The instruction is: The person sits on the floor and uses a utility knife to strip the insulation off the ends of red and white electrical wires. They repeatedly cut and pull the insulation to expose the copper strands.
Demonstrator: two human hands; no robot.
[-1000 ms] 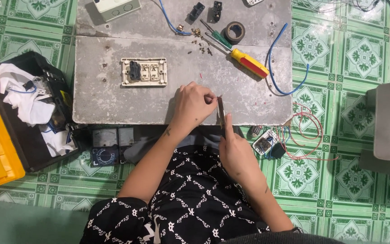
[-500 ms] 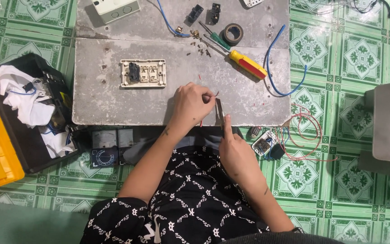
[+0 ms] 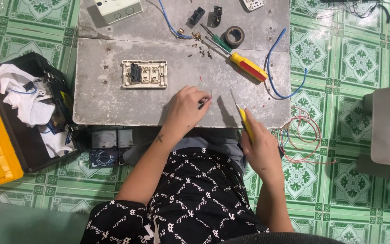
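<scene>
Switch plate (image 3: 144,74): on slab (image 3: 113,99), left of left hand (image 3: 186,108).
Toolbox (image 3: 28,113): on floor, left of slab.
Meter (image 3: 109,147): perhaps under slab edge.

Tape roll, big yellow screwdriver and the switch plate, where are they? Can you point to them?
Tape roll (image 3: 234,36): head view, on its dark outer ring.
Big yellow screwdriver (image 3: 249,67): head view, middle of its yellow and red handle.
Switch plate (image 3: 144,74): head view, middle of the cream frame, beside its dark insert.
</scene>
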